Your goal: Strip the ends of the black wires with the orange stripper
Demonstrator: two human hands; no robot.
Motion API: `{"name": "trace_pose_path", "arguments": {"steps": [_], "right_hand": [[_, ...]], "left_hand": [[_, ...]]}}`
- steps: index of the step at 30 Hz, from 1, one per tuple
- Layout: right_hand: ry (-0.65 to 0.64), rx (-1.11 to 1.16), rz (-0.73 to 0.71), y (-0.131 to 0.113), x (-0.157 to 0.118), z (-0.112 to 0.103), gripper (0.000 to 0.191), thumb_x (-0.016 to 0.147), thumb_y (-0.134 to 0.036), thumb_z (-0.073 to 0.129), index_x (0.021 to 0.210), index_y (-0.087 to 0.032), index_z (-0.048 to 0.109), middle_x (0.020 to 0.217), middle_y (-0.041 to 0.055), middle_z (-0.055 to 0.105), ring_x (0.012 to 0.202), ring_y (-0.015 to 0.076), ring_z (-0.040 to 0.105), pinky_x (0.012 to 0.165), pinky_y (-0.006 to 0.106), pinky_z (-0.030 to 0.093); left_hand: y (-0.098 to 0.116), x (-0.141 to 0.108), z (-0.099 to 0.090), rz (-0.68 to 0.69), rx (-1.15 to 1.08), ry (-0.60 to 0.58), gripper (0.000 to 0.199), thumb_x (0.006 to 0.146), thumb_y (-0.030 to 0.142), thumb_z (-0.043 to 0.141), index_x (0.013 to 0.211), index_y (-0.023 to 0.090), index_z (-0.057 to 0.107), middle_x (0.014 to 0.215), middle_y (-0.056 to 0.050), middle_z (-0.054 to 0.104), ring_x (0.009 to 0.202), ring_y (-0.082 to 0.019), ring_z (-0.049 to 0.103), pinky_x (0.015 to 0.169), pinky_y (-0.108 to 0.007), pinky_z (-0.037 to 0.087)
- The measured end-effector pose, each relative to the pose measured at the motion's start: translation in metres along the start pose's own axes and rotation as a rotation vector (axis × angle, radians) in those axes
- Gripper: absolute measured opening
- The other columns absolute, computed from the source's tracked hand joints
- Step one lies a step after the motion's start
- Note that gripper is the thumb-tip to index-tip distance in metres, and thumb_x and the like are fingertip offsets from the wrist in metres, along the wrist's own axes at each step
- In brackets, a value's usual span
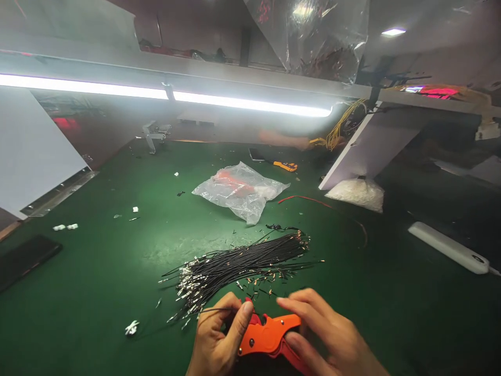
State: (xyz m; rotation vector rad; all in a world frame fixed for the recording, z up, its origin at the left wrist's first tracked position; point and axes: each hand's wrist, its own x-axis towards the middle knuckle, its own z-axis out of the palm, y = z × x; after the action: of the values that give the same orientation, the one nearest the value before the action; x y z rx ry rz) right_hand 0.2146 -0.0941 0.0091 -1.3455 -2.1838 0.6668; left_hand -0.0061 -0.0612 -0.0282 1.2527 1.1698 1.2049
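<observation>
My left hand point(223, 331) is closed, pinching a thin black wire point(215, 309) between thumb and fingers beside the jaws of an orange wire stripper point(264, 337). Around the handles of this tool my right hand point(329, 334) is wrapped, with its index finger lifted over the top. The wire's end at the jaws is hidden by my left thumb. Just beyond both hands lies a thick bundle of black wires point(250, 261), with metal terminals at the left ends and bare copper at many right ends. Short black and copper scraps point(260, 282) are scattered beside it.
Behind the bundle rests a clear plastic bag point(240, 190) with red and white contents. Farther back is a yellow-handled tool point(285, 166). A bag of white pieces point(356, 194) and a white elongated device point(448, 246) stand right. A dark flat object point(27, 261) lies left.
</observation>
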Motion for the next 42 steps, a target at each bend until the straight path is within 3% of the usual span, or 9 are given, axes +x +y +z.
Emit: {"name": "trace_pose_path", "arguments": {"steps": [4,7,13,17,22,26,31,35,42], "right_hand": [[0.104,-0.045,-0.112,-0.012,0.044,0.038,0.023,0.098,-0.022,0.047,0.093,-0.018,0.069,0.075,0.0042,0.068,0.061,0.0166,0.062,0.054,0.026,0.045],[0.153,-0.049,-0.150,-0.022,0.053,0.048,0.034,0.096,-0.018,0.041,0.065,-0.020,0.053,0.058,-0.0004,0.058,0.050,0.0131,0.049,0.052,0.028,0.032],[-0.122,0.327,0.327,-0.031,0.054,0.029,0.037,0.094,-0.034,0.047,0.060,-0.020,0.042,0.057,-0.0036,0.048,0.057,0.0122,0.044,0.056,0.027,0.029],[-0.234,0.436,0.379,-0.029,0.052,0.025,0.041,0.093,-0.038,0.050,0.058,-0.020,0.039,0.057,-0.0051,0.038,0.057,0.0113,0.037,0.054,0.028,0.026],[-0.249,0.469,0.296,-0.027,0.049,0.033,0.037,0.094,-0.035,0.049,0.061,-0.019,0.046,0.059,-0.0050,0.040,0.057,0.0111,0.038,0.055,0.027,0.027],[-0.006,0.157,0.118,-0.019,0.039,0.029,0.013,0.091,-0.025,0.058,0.091,-0.016,0.067,0.078,0.0035,0.064,0.074,0.0196,0.059,0.068,0.031,0.043],[0.077,-0.306,-0.011,0.018,-0.003,0.029,0.089,0.067,-0.044,0.091,0.140,-0.019,0.046,0.126,0.0184,0.064,0.114,0.0391,0.060,0.091,0.054,0.053],[-0.010,-0.449,0.082,0.040,-0.033,0.042,0.112,0.045,-0.023,0.098,0.144,-0.023,0.046,0.137,0.0195,0.060,0.120,0.0423,0.057,0.095,0.058,0.052],[-0.095,-0.329,-0.019,0.022,-0.010,0.020,0.055,0.067,-0.019,0.074,0.121,-0.010,0.064,0.106,0.0172,0.072,0.093,0.0348,0.068,0.080,0.048,0.056]], "left_hand": [[0.001,-0.001,0.001,0.013,-0.025,-0.024,0.044,0.088,0.052,0.067,0.059,0.019,0.065,0.056,0.003,0.054,0.052,-0.010,0.048,0.051,-0.020,0.038],[0.004,0.000,-0.001,0.015,-0.039,-0.025,0.044,0.087,0.053,0.067,0.058,0.019,0.067,0.057,0.002,0.057,0.055,-0.011,0.053,0.054,-0.020,0.042],[0.017,-0.001,-0.001,-0.064,-0.131,0.035,0.035,0.079,0.055,0.075,0.071,0.021,0.075,0.067,0.000,0.063,0.058,-0.012,0.057,0.054,-0.020,0.046],[0.024,0.002,0.002,-0.196,-0.212,0.102,0.033,0.072,0.053,0.083,0.075,0.022,0.074,0.069,0.001,0.064,0.061,-0.011,0.057,0.055,-0.019,0.046],[0.029,0.008,0.001,-0.269,-0.260,0.117,0.038,0.068,0.056,0.085,0.070,0.019,0.074,0.064,0.003,0.061,0.055,-0.008,0.051,0.052,-0.017,0.043],[0.029,0.009,-0.003,-0.197,-0.218,0.172,0.035,0.070,0.054,0.084,0.068,0.020,0.074,0.059,0.004,0.056,0.053,-0.007,0.047,0.053,-0.017,0.043],[0.023,0.013,-0.010,-0.055,-0.119,0.251,0.026,0.076,0.047,0.081,0.071,0.022,0.076,0.064,0.003,0.059,0.057,-0.009,0.048,0.057,-0.018,0.045],[0.017,0.019,-0.016,0.125,0.013,0.231,0.010,0.081,0.035,0.079,0.076,0.026,0.078,0.066,0.004,0.064,0.058,-0.009,0.053,0.055,-0.016,0.046],[0.013,0.025,-0.024,0.357,0.133,0.258,0.006,0.085,0.023,0.075,0.083,0.028,0.077,0.076,0.004,0.066,0.070,-0.010,0.061,0.063,-0.017,0.050]]}}
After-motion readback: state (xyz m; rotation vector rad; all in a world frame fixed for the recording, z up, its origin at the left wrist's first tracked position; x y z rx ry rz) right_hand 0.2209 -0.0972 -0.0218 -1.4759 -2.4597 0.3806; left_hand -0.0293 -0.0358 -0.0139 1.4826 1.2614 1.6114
